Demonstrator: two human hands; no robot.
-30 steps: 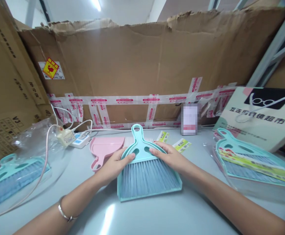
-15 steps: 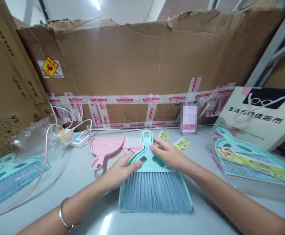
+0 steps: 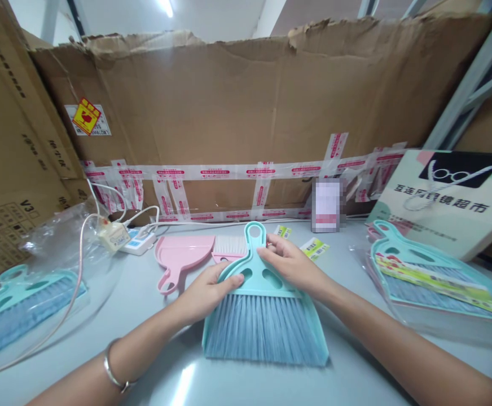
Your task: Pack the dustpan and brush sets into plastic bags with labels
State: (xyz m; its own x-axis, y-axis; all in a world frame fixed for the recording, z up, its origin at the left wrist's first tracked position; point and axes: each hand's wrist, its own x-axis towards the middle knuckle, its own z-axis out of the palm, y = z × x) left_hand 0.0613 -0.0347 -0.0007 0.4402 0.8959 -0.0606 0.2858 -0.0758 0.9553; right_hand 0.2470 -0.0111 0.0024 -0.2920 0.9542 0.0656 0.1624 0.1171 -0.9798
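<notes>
In the middle of the head view, a turquoise hand brush [image 3: 264, 327] with blue bristles lies nested in a turquoise dustpan [image 3: 320, 338], handles upward. My left hand [image 3: 212, 287] grips the left side of the pair, thumb on the brush near its oval hole. On the other side, my right hand [image 3: 290, 262] is closed at the base of the handle, thumb on top. The fingers beneath are partly hidden. Behind my left hand rest a pink dustpan [image 3: 189, 254] and a pink brush [image 3: 229, 247] with pale bristles.
A bagged turquoise set [image 3: 436, 270] lies right, another bagged brush [image 3: 21, 299] left. Cables run from a power strip [image 3: 138, 241]. Green-yellow labels [image 3: 313, 248] and a phone-like upright screen [image 3: 328, 206] stand near the cardboard wall [image 3: 229, 113]. A printed box [image 3: 444, 203] leans right.
The turquoise brush and dustpan have tilted slightly, their lower edge shifting a little left and up. Both hands keep nearly the same hold.
</notes>
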